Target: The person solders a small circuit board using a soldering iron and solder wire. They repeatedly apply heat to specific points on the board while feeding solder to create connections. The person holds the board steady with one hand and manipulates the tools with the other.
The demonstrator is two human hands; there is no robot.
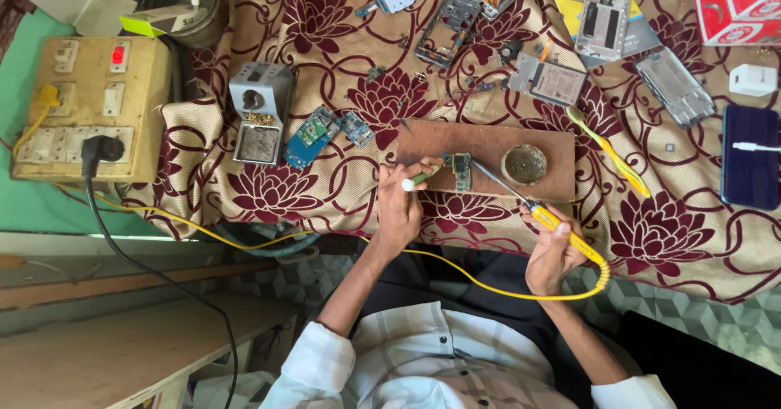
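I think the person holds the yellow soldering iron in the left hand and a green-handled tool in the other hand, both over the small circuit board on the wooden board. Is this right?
Not quite. The head view shows the yellow soldering iron in the right hand; the left hand holds the green-handled tool. Both do point at the small circuit board on the wooden board.

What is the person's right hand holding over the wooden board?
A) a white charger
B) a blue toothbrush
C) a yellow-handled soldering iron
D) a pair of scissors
C: the right hand grips a yellow-handled soldering iron by its handle, its thin metal tip reaching toward the small circuit board on the wooden board, with a yellow cord trailing from the handle.
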